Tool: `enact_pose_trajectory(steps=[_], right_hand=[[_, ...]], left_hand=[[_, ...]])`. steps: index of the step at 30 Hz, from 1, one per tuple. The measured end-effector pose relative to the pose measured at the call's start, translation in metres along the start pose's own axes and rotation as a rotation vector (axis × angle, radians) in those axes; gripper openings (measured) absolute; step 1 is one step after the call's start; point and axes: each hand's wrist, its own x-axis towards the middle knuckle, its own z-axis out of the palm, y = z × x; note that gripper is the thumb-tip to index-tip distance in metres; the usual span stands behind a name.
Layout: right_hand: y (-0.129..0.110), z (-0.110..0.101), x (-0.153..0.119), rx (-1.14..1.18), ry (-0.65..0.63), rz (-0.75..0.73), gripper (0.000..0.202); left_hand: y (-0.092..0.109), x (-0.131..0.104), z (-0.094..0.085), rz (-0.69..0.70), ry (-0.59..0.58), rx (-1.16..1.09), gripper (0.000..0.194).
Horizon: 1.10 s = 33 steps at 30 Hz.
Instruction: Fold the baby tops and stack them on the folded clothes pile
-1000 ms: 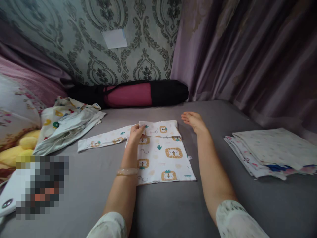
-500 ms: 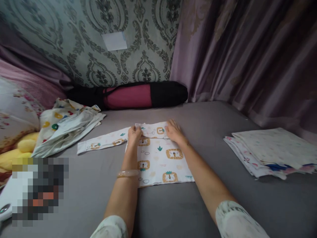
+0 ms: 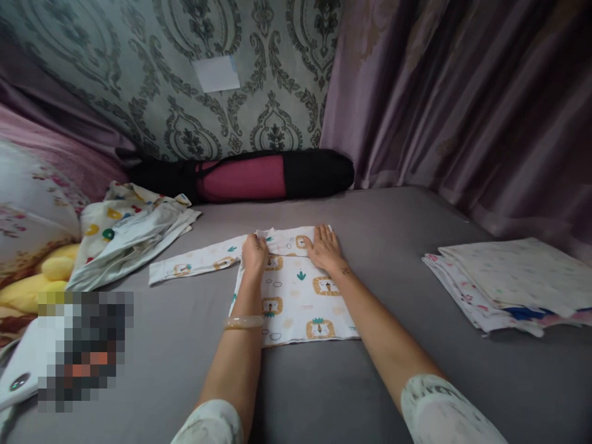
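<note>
On a grey-sheeted bed (image 3: 185,345) below a patterned wall (image 3: 282,68), a person's two bare hands work over a white lion-print top (image 3: 298,308), spread flat at the middle of the bed. The left hand (image 3: 254,251), fingers curled, appears to pinch the cloth at the upper left of the top, where one sleeve (image 3: 198,266) runs out across the sheet. The right hand (image 3: 324,248) lies palm down, fingers extended and gripping nothing, on the far right end of a folded band (image 3: 283,242) along the upper edge. A pile of loose clothes (image 3: 139,231) rests farther left; a stack of folded cloths (image 3: 518,271) sits well apart on the right.

The likeliest trouble is a crooked fold: a tug by the left hand could skew the band or ruck the thin cloth beneath it, and the band could spring loose if the right palm lifted too soon. Drag from that palm might also wrinkle the upper edge.

One second earlier, the right hand hung beside the top, touching nothing; it now presses on the band. The left hand has barely shifted, and the sleeve lies outstretched as before.
</note>
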Motion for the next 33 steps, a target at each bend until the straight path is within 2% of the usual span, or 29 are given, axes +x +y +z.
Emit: enact_pose_trajectory(steps=[4,7,10,14,16,19,26,29,33], right_hand=[[0.01,0.001,0.003,-0.046,0.001,0.065,0.071],[0.015,0.003,0.005,-0.081,-0.03,0.079,0.071],[0.014,0.002,0.007,-0.092,-0.054,0.092,0.072],[0.006,-0.003,0.011,-0.122,-0.082,0.13,0.072],[0.002,-0.004,0.012,-0.134,-0.061,0.1,0.071],[0.0,0.0,0.013,-0.109,-0.022,0.033,0.069],[0.008,0.006,0.014,-0.105,-0.029,0.03,0.071],[0.001,0.0,0.013,-0.113,-0.041,0.052,0.069],[-0.013,-0.003,0.008,-0.113,0.011,-0.028,0.065]], left_hand=[[0.001,-0.001,-0.001,0.101,0.016,0.01,0.052],[-0.001,0.0,0.0,0.165,-0.001,0.038,0.059],[-0.003,0.002,-0.001,0.171,-0.01,0.069,0.056],[-0.004,0.003,-0.003,0.169,-0.029,0.126,0.04],[-0.003,0.004,-0.003,0.154,-0.028,0.152,0.036],[-0.004,0.005,-0.002,0.15,-0.03,0.168,0.036],[-0.011,0.009,0.003,0.176,-0.042,0.175,0.042],[-0.007,0.006,0.0,0.172,-0.007,0.192,0.042],[0.002,0.004,-0.008,0.178,0.096,0.142,0.036]])
